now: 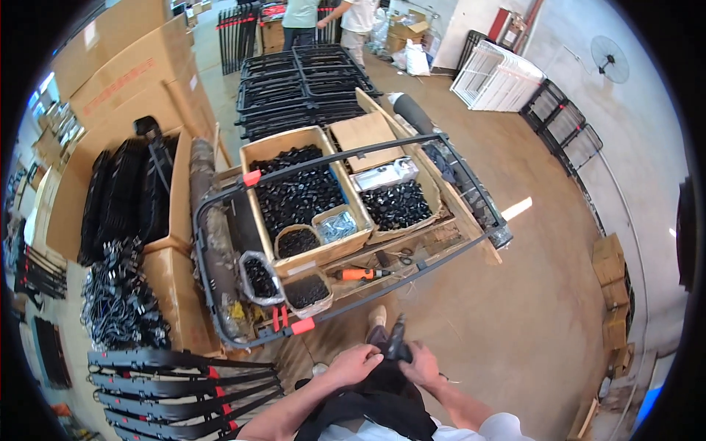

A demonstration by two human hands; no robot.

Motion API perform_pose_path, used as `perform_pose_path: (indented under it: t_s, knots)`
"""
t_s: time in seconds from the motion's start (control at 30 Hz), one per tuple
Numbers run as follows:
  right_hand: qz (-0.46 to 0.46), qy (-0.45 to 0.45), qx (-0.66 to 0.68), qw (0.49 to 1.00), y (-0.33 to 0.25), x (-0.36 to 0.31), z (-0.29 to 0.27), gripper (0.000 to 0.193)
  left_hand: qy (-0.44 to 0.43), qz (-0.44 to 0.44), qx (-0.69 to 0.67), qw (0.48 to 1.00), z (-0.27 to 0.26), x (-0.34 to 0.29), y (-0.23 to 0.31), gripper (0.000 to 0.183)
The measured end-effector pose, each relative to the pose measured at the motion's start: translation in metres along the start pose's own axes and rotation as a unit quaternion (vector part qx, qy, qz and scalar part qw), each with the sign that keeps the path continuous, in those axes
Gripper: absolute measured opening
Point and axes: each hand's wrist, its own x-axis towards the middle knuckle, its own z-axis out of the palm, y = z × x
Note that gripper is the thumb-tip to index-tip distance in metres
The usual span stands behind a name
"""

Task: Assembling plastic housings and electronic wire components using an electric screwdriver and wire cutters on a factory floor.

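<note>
My right hand is closed around a black, tapered tool whose narrow end points away from me; its exact kind does not show. Close beside it, my left hand has its fingers curled in, and anything in them is hidden. Both hands are in front of my body, short of the workbench. A black rectangular tube frame with red clips lies across the bench, over the boxes. Inside its outline, an orange and black power tool rests near scissors.
On the bench, a large carton and a smaller box hold black parts. Behind are stacked black frames. More frames and a carton stand left. Two people are at the far end.
</note>
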Motion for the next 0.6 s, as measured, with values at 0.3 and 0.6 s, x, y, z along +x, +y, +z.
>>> perform_pose_path:
  t_s: [0.3,0.6]
  knots:
    - [0.101,0.102,0.048,0.988,0.105,0.208,-0.066,0.065,0.167,0.095,0.107,0.976,-0.093,0.227,0.065,0.029]
    - [0.084,0.027,0.016,0.996,0.165,0.363,-0.068,0.07,0.198,-0.093,0.516,0.828,-0.156,0.465,0.0,0.03]
